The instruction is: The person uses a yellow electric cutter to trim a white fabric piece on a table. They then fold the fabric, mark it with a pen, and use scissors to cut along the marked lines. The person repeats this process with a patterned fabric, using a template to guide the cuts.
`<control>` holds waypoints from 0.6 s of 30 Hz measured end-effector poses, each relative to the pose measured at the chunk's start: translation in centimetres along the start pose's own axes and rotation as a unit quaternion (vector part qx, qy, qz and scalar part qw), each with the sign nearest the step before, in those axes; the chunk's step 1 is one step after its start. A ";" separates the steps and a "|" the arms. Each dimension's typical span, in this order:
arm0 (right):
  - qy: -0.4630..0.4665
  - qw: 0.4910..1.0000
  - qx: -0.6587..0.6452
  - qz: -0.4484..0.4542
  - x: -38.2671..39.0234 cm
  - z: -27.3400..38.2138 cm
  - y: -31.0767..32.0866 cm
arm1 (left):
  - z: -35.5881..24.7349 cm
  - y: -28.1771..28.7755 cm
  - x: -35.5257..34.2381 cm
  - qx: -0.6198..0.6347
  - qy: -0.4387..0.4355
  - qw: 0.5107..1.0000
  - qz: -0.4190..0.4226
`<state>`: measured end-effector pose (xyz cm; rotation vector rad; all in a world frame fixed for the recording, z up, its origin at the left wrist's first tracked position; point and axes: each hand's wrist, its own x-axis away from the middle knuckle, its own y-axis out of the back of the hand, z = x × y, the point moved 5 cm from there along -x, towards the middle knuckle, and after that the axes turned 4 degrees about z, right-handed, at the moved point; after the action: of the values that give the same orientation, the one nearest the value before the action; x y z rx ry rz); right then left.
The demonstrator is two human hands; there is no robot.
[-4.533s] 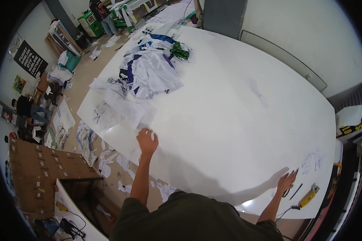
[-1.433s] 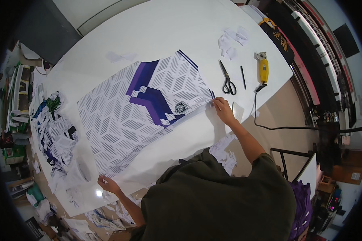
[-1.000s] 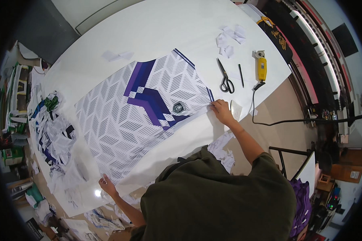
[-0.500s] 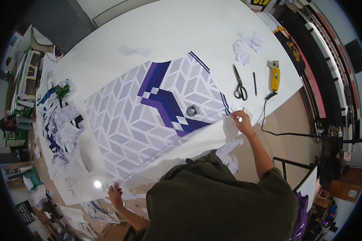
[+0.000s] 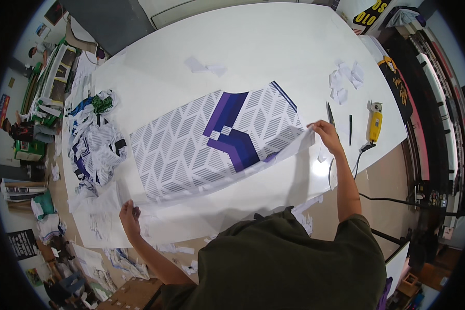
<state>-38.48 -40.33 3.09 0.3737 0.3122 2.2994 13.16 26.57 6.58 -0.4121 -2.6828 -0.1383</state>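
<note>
The cloth (image 5: pixel 183 150) lies on the counter (image 5: pixel 274 49), just ahead of the hands and spanning the gap between them. Its long axis runs left to right, slanting so that the right end sits farther from the body. Both hands are at its near edge. The left hand (image 5: pixel 130 213) is at the near left corner, thumb and fingers pinched narrow on the cloth; the right hand (image 5: pixel 325 135) pinches the near right corner, just beside the scissors (image 5: pixel 330 111), which it partly covers.

Between the hands the near edge is raised and folds back in a soft curve, baring a plain white underside, while the far edge lies flat.

The cloth is thin and white, with grey hatched slanting blocks. A jagged purple and navy band crosses it right of the middle, with small checks at its bend, and dark stripes line the far right edge.
</note>
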 end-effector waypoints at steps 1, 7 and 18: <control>0.000 1.000 -0.012 0.003 -2.0 0.1 -0.3 | -0.5 -0.4 -2.2 0.013 -0.002 1.000 -0.001; -0.026 1.000 -0.002 -0.016 -13.7 0.9 -3.8 | -2.5 -4.8 -15.5 0.119 0.032 0.991 0.053; -0.042 0.967 0.235 -0.090 -25.6 0.3 -7.8 | 1.9 -5.3 -32.8 0.234 0.112 0.963 0.073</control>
<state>-16.32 -53.76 -3.57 0.6489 0.8201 2.0090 39.23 13.10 -9.16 -0.4118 -2.3502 0.4582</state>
